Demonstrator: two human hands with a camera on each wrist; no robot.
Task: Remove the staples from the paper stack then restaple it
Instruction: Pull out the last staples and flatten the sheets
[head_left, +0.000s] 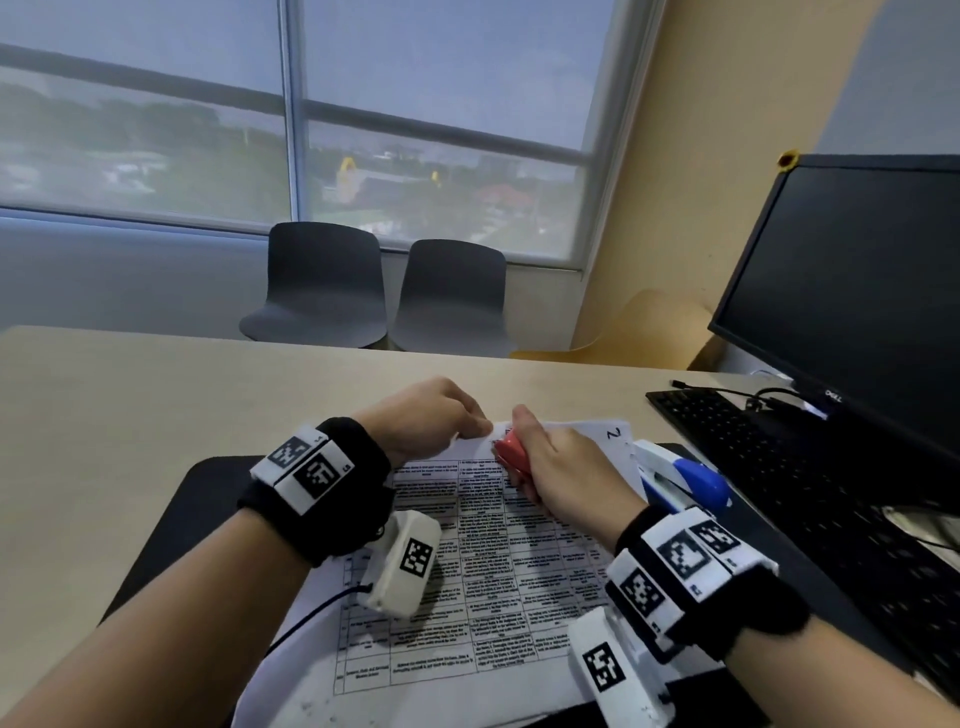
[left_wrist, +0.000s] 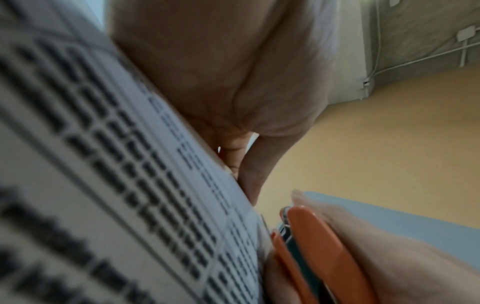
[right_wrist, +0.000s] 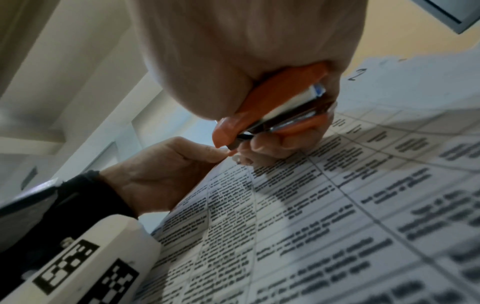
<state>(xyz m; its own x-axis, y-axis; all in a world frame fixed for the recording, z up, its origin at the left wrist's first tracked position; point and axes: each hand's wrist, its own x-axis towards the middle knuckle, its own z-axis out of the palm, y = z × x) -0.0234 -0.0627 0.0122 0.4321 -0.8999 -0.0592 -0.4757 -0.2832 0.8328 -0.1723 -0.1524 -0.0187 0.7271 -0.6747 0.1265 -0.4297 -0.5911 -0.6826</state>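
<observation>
A stack of printed paper (head_left: 467, 561) with table grids lies on a black mat in front of me. My left hand (head_left: 441, 415) pinches the stack's top left corner (right_wrist: 228, 164) between thumb and fingers. My right hand (head_left: 550, 467) grips a red-orange staple remover (head_left: 511, 452), squeezed in its fingers, with its metal tip (right_wrist: 233, 146) down at that same corner, right beside the left fingertips. In the left wrist view the remover (left_wrist: 319, 246) shows next to the lifted paper (left_wrist: 116, 185). No staple is clear enough to make out.
A blue and white stapler (head_left: 685, 478) lies just right of the paper. A black keyboard (head_left: 810, 499) and a dark monitor (head_left: 862, 291) stand at the right. The mat (head_left: 171, 525) lies on a beige table (head_left: 156, 395); two grey chairs (head_left: 379, 286) stand beyond its far edge.
</observation>
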